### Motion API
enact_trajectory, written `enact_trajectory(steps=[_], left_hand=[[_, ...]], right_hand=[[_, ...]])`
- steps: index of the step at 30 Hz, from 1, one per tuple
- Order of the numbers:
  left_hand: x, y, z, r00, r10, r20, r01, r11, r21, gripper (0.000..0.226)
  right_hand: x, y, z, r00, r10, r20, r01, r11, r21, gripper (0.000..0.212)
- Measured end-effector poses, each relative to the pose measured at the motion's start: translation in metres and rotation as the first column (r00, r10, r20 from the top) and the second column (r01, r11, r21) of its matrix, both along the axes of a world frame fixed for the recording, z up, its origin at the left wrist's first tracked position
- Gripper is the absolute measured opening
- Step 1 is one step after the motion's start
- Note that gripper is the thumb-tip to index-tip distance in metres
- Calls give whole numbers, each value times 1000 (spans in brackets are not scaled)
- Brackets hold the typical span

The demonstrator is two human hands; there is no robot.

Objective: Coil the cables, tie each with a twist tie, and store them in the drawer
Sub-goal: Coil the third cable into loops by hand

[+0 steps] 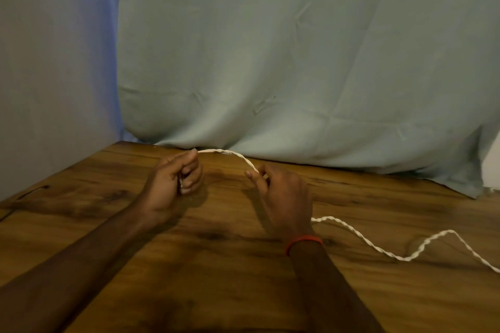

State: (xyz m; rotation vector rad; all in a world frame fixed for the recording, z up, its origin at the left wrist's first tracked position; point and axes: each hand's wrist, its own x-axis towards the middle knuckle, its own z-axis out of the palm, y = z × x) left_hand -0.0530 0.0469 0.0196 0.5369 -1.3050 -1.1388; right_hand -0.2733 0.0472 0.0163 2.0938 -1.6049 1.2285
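White cable stretched between my two hands over the wooden table.

My left hand [177,178] pinches the twisted white cable [238,156] at mid-frame, fingers curled shut; my right hand [281,192], a red band [303,241] on its wrist, grips it just to the right. The slack snakes off toward the lower right edge. The table [216,278] lies bare toward the lower left; its far edge meets a pale cloth backdrop [270,48].

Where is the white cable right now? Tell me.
In the head view, the white cable arches between left hand and right hand, then trails right across the wooden table.
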Motion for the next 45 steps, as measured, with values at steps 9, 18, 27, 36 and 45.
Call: enact_trajectory(steps=[9, 18, 27, 36, 45], left_hand=[[18, -13, 19, 765, 36, -643, 133, 968, 212, 44], [14, -22, 16, 859, 324, -396, -289, 946, 146, 19], [22, -15, -10, 621, 538, 569, -148, 794, -589, 38], [8, 5, 4, 763, 255, 593, -3, 920, -392, 63], [-16, 13, 5, 838, -542, 55, 532, 836, 132, 39]], right_hand=[[-2, -2, -3, 936, 25, -351, -23, 1000, 11, 30], [54, 18, 2, 737, 426, -524, -391, 902, 184, 52], [37, 27, 26, 766, 554, -326, -581, 814, 15, 33], [13, 15, 34, 929, 359, -86, -367, 872, -324, 26], [-10, 1, 21, 997, 45, -60, -58, 970, -234, 72]])
